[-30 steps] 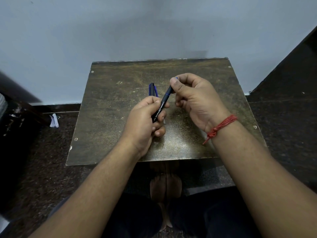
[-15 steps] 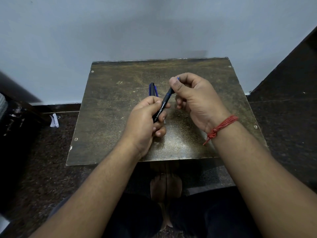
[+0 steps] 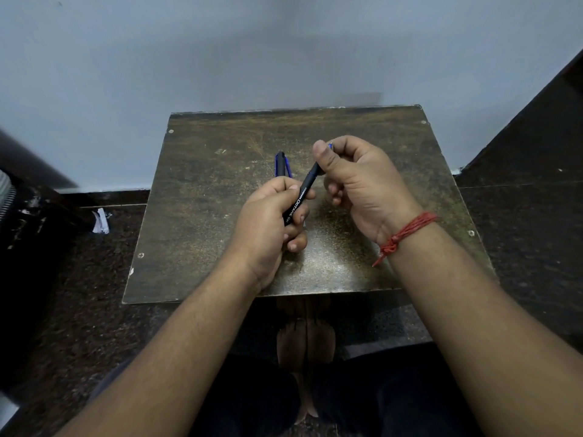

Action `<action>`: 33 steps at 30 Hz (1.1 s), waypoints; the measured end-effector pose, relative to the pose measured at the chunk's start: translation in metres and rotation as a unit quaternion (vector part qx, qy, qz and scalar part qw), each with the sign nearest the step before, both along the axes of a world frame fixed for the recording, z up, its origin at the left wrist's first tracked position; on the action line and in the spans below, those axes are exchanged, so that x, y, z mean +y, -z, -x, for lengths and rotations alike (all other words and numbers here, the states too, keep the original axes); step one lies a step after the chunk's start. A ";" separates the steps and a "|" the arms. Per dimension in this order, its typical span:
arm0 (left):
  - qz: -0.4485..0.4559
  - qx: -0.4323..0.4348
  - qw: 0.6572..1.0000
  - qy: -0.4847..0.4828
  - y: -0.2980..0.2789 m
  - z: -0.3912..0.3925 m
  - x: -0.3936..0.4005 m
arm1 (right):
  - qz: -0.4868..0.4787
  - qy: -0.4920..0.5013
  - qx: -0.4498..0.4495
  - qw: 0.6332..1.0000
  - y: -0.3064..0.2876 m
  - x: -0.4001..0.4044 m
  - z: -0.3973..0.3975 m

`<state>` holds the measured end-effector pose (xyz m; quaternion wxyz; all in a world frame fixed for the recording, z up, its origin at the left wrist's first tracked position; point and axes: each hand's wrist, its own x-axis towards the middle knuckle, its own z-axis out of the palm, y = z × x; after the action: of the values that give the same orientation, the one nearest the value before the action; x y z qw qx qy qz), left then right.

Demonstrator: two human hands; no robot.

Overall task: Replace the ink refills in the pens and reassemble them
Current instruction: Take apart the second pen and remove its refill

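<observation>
My left hand (image 3: 268, 222) grips the lower barrel of a black pen (image 3: 301, 197) with white lettering, tilted up to the right over the small table (image 3: 202, 216). My right hand (image 3: 359, 184) pinches the pen's upper end between thumb and fingers; a bit of blue shows at its tip. A second dark blue pen part (image 3: 281, 164) lies on the table just beyond my left hand, partly hidden by it.
The worn brown table stands against a pale wall. Dark speckled floor surrounds it. A scrap of white paper (image 3: 101, 220) lies on the floor at the left. A red thread (image 3: 407, 231) is tied round my right wrist.
Hardly anything moved; both hands keep their hold on the black pen, and my right hand has shifted slightly at the pen's upper end.
</observation>
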<state>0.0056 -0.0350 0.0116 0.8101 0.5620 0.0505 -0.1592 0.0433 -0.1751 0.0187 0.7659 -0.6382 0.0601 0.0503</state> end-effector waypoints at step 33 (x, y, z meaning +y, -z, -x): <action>0.003 0.001 1.000 -0.008 0.001 -0.001 0.002 | -0.055 -0.017 0.009 0.998 0.002 -0.008 -0.001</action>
<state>0.0069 -0.0334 0.0109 0.8131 0.5587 0.0549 -0.1537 0.0447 -0.1832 0.0171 0.7983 -0.5955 0.0527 0.0723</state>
